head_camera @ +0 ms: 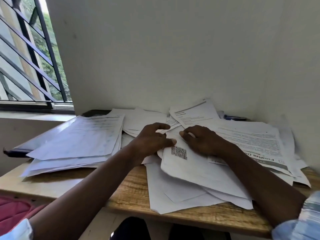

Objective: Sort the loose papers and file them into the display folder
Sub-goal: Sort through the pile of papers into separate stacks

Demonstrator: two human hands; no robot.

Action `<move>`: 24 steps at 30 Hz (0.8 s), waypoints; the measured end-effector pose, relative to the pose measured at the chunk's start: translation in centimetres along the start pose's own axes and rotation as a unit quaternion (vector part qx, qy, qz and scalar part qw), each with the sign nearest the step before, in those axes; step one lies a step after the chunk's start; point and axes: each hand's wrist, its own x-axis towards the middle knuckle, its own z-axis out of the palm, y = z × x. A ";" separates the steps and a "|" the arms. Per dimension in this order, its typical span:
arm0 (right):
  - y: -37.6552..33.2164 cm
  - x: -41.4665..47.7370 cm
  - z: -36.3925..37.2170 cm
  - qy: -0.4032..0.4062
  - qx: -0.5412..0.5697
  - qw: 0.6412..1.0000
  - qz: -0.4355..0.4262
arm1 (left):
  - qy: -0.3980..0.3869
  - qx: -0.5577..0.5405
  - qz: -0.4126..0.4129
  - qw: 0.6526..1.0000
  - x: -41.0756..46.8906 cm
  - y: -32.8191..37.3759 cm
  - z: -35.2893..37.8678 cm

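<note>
The display folder (43, 137) lies open at the tabletop's (131, 191) left edge, with a stack of sheets (83, 139) resting on top of it. Whether any sit inside its sleeves cannot be told. More loose papers (251, 141) cover the middle and right. At the centre, the left hand (152, 139) and right hand (202, 141) pinch the far edge of a coded sheet (187, 167).
</note>
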 end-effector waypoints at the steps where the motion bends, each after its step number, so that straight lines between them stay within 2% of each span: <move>1: -0.4 -0.2 -0.2 0.022 0.040 0.999 -0.011 | -0.006 -0.033 0.012 0.999 0.0 0.4 0.3; 4: -2.4 -0.7 -1.2 0.045 0.256 0.964 -0.061 | -0.069 -0.130 0.023 0.989 0.5 1.9 0.7; 6: -3.3 -0.7 -2.1 0.044 0.341 0.935 -0.093 | -0.124 -0.178 0.015 0.976 1.4 2.5 0.4; 9: -3.5 -1.1 -2.3 0.074 0.342 0.924 -0.154 | -0.171 -0.187 0.007 0.967 2.7 2.5 -0.3; 12: -2.2 -0.7 -1.7 0.131 0.224 0.946 -0.195 | -0.204 -0.167 0.001 0.965 2.8 2.5 -1.1; 13: -1.9 -0.6 -1.6 0.147 0.173 0.953 -0.201 | -0.199 -0.127 0.006 0.972 2.7 2.4 -1.5; 15: -1.5 -0.4 -2.0 0.177 0.108 0.960 -0.186 | -0.173 0.021 0.047 0.984 2.5 2.1 -2.4; 17: -0.8 0.0 -2.8 0.194 0.096 0.965 -0.146 | -0.157 0.153 0.092 0.971 2.3 1.4 -3.4; 21: 1.8 1.1 -3.2 0.206 0.136 0.964 -0.103 | -0.177 0.364 0.139 0.904 1.4 -0.3 -3.9; 24: 2.4 0.8 -2.8 0.188 0.215 0.954 -0.089 | -0.151 0.461 0.166 0.859 1.2 -1.1 -3.6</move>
